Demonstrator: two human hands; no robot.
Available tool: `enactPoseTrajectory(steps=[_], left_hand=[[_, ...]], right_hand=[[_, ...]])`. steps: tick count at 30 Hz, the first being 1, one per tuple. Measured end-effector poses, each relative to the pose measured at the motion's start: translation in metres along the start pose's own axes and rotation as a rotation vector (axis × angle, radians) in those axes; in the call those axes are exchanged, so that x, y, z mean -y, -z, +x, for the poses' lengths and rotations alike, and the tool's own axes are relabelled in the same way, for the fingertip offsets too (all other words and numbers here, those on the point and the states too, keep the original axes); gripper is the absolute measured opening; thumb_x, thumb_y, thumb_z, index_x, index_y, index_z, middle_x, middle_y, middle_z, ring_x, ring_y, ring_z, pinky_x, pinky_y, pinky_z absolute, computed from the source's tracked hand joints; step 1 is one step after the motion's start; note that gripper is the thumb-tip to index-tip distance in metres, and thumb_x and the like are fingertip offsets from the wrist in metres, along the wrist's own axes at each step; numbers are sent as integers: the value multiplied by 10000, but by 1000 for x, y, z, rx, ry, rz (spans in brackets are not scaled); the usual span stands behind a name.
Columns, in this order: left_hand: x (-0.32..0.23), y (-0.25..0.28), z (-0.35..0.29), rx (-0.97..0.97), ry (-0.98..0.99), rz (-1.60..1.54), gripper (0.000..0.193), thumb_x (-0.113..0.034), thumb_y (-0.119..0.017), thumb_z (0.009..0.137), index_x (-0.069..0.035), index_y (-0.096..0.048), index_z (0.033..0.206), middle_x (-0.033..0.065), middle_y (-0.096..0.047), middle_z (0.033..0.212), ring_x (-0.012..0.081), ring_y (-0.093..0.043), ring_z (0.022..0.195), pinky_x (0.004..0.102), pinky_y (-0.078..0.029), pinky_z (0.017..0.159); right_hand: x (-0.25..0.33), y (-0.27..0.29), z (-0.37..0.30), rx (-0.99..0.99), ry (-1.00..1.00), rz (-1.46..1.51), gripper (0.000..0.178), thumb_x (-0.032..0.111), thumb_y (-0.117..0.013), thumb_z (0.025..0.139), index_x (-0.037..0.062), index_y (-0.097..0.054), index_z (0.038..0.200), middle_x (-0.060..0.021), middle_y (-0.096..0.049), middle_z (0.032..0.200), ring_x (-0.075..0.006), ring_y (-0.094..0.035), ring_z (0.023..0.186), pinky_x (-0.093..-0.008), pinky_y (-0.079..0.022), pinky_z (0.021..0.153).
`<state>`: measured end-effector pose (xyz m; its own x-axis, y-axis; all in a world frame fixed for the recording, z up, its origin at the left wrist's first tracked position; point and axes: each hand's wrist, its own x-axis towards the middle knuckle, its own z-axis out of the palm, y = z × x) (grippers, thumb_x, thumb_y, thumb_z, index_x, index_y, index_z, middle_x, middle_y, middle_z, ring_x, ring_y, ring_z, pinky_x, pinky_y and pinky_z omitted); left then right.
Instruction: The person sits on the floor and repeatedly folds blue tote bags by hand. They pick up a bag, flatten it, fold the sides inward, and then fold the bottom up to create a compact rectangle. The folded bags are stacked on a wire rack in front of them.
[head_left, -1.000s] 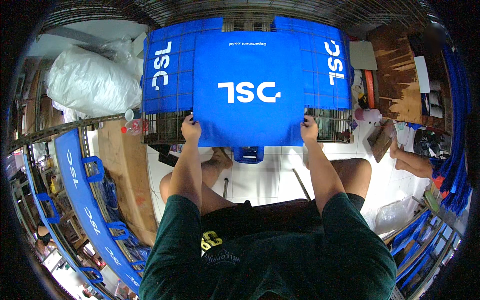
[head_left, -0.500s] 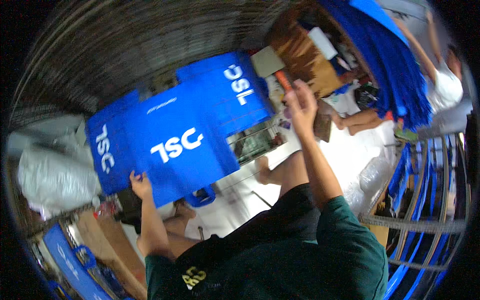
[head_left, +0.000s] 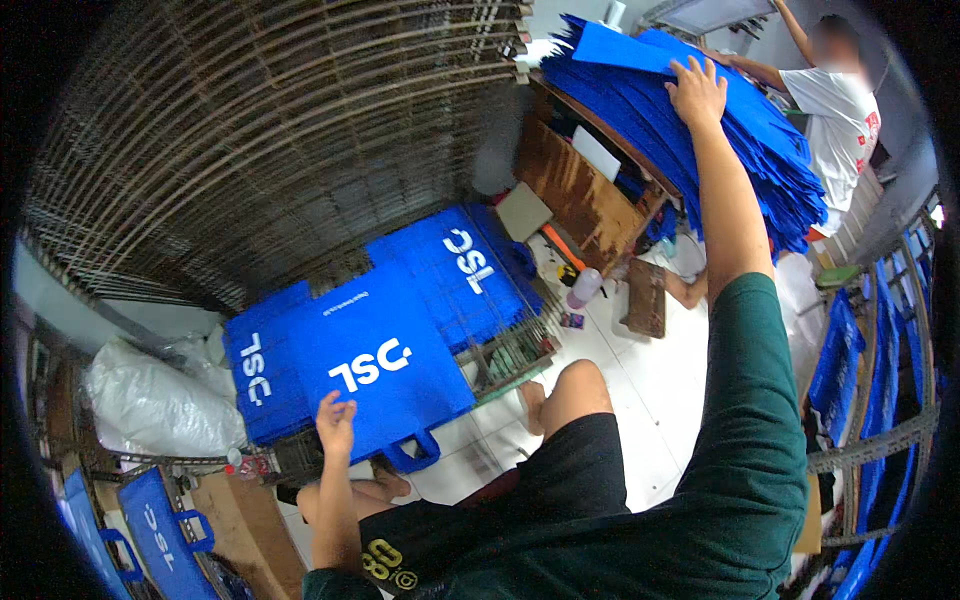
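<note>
A blue fabric bag (head_left: 350,320) with white lettering and a handle lies flat in front of me. My left hand (head_left: 335,425) is at its near left edge, fingers loosely bent and apart, gripping nothing; whether it touches the cloth I cannot tell. Other blue bags lie partly under it, one at the left (head_left: 275,375) and one at the far right (head_left: 470,262). My right arm reaches far out to the right. There my right hand (head_left: 698,92) rests with spread fingers on a tall stack of blue fabric pieces (head_left: 640,110).
A wire rack (head_left: 300,130) rises behind the bags. Plastic-wrapped goods (head_left: 160,400) sit at the left. A wooden cabinet (head_left: 575,190) supports the stack; a pink bottle (head_left: 585,288) and a wooden block (head_left: 646,298) stand near it. Another person (head_left: 835,120) is beyond the stack.
My right hand has moved up and right, from above the floor near the cabinet onto the blue stack. My left hand stays by the bag's near edge. The view has shifted.
</note>
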<state>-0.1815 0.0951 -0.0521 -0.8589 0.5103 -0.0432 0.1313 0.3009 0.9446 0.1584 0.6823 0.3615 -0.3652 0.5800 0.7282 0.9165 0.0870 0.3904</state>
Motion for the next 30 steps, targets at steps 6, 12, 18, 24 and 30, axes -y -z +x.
enactPoseTrajectory(steps=[6, 12, 18, 24, 30], left_hand=[[-66, -14, -55, 139, -1, -86, 381, -111, -688, 771, -48, -548, 1120, 89, -611, 874, 158, -577, 785, 271, -468, 675], [-216, -79, -57, 653, 90, -421, 621, -536, -410, 895, -106, -383, 1342, 122, -480, 1266, 255, -468, 1147, 426, -409, 909], [-374, -121, -35, 1142, 194, -822, 1220, -914, -237, 607, 5, -171, 1406, 230, -340, 1371, 337, -419, 1210, 474, -441, 883], [-429, -162, -53, 1050, 79, -910, 355, -279, -624, 802, -29, -563, 1047, 99, -629, 956, 199, -601, 910, 378, -457, 846], [-449, -121, -62, 900, -93, -1042, 167, -84, -610, 793, -45, -575, 952, 63, -636, 888, 168, -625, 778, 306, -513, 744]], right_hand=[[-11, 0, 8, -269, 60, 149, 188, 152, -544, 780, 166, -613, 954, -20, -582, 1003, -217, -498, 1063, -411, -401, 833], [-28, 89, -67, -705, 45, 270, 158, 163, -586, 767, 163, -620, 921, -7, -614, 842, -205, -580, 835, -360, -432, 729], [-36, 164, -176, -787, 259, 450, 160, 50, -626, 765, 61, -661, 921, -70, -667, 857, -235, -619, 793, -337, -450, 754], [-43, 180, -232, -789, 270, 488, 154, 107, -640, 780, 110, -674, 930, -7, -674, 860, -206, -589, 857, -325, -400, 808], [-28, 177, -348, -699, 473, 926, 482, 499, -562, 774, 58, -566, 968, -95, -574, 859, -250, -533, 824, -402, -411, 790]])
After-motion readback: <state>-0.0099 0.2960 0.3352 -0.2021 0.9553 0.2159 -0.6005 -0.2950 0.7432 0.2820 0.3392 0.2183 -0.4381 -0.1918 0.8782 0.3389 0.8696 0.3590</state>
